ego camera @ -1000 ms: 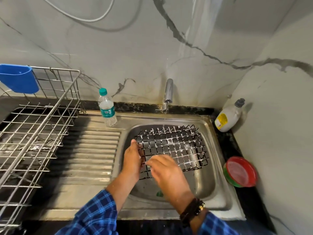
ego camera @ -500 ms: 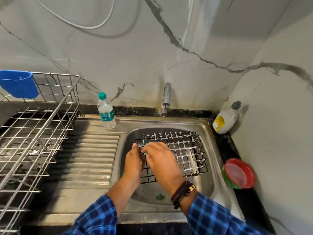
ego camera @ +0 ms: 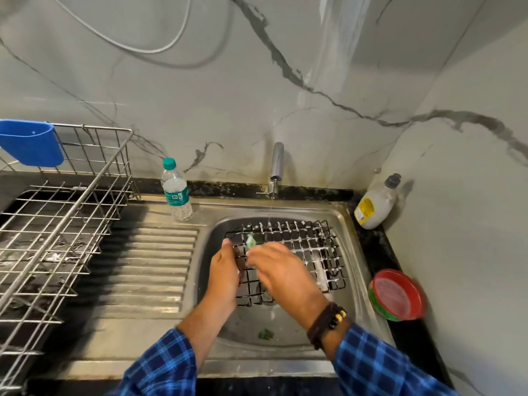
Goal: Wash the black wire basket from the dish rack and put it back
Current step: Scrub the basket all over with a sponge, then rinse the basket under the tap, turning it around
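scrubber (ego camera: 251, 242) higher — sudsy black wire basket (ego camera: 311, 247)

The black wire basket (ego camera: 300, 252) is flecked with white foam. The blurred scrubber (ego camera: 251, 241) looks pale green. The sleeves (ego camera: 380, 364) are blue plaid, the hanging cup (ego camera: 31, 142) plain blue, the bowl (ego camera: 394, 292) red over green, the wall (ego camera: 200, 95) grey with dark veins.

Counting now: one black wire basket (ego camera: 311, 247), one green scrubber (ego camera: 251, 242), one dish rack (ego camera: 100, 128), one water bottle (ego camera: 176, 192), one soap bottle (ego camera: 375, 205).
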A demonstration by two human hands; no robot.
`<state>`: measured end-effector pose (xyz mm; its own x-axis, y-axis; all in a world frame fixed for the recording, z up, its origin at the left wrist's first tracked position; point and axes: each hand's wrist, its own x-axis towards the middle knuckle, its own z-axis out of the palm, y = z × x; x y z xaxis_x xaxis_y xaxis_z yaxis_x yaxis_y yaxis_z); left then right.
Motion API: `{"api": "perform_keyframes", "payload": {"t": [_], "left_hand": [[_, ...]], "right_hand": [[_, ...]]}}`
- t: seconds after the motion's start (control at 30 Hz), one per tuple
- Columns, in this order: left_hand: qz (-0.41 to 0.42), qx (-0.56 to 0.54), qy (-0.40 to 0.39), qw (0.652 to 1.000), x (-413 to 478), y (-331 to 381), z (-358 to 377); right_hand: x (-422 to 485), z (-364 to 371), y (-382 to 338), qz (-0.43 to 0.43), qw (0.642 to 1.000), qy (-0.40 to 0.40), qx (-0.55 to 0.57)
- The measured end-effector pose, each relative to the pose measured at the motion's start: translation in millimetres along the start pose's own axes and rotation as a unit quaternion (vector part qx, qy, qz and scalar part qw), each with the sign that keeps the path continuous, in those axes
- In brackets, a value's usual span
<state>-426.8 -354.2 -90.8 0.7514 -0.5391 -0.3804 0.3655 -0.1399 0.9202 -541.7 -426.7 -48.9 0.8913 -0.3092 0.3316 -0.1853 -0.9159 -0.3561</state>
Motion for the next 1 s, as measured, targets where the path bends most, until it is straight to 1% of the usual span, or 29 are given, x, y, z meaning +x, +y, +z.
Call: {"api": "perform_keyframes", "payload": {"t": [0.1,0.17,0.2,0.27,0.3,0.33,0.37,0.4,0.47,0.5,0.53,0.6,0.67,0.73,0.83,0.87,0.93,1.0], "left_hand": [[-0.016,-0.008,0.021,1.0,1,4,2],[-0.029,-0.006,0.032,0.999,1,6,0],[-0.035,-0.006,0.034,0.999,2,5,-2],[-0.041,-0.009,0.035,0.998,3,7,-7],[-0.039,-0.005,0.039,0.998,4,8,-10],[-0.035,-0.001,0.041,0.999,6,8,-13],[-0.036,0.006,0.044,0.998,8,9,-16],[-0.037,0.009,0.045,0.998,10,8,-20],[-0.044,0.006,0.051,0.998,15,6,-25],[-0.05,0.004,0.054,0.997,15,6,-27],[-0.052,0.0,0.057,0.997,15,5,-28],[-0.053,-0.009,0.06,0.997,12,5,-27],[-0.05,-0.013,0.063,0.997,9,6,-23],[-0.051,-0.01,0.066,0.997,7,7,-20],[-0.048,0.009,0.068,0.997,9,7,-19],[-0.049,0.016,0.075,0.996,11,7,-20],[-0.057,0.019,0.081,0.995,16,4,-25],[-0.063,-0.004,0.09,0.994,19,2,-28]], "right_hand": [[-33,-1,12,-0.053,0.997,-0.053,-0.021],[-44,-2,28,-0.039,0.995,-0.078,-0.04],[-47,-5,38,-0.014,0.996,-0.081,-0.042],[-52,-14,55,0.065,0.997,-0.05,-0.015],[-56,-21,62,0.134,0.99,-0.018,0.031],[-61,-29,68,0.211,0.972,0.035,0.098],[-67,-40,74,0.28,0.942,0.098,0.156],[-76,-51,82,0.333,0.911,0.157,0.187],[-106,-72,109,0.414,0.872,0.225,0.129],[-122,-79,125,0.453,0.856,0.233,0.087],[-138,-84,140,0.483,0.846,0.219,0.058],[-162,-84,163,0.526,0.84,0.132,0.001],[-170,-78,173,0.512,0.855,0.062,-0.055],[-170,-72,172,0.505,0.859,0.026,-0.08],[-166,-67,170,0.501,0.835,-0.066,-0.216],[-163,-65,169,0.502,0.828,-0.083,-0.235],[-159,-60,170,0.529,0.823,-0.097,-0.184],[-156,-58,171,0.541,0.827,-0.093,-0.12]]}}
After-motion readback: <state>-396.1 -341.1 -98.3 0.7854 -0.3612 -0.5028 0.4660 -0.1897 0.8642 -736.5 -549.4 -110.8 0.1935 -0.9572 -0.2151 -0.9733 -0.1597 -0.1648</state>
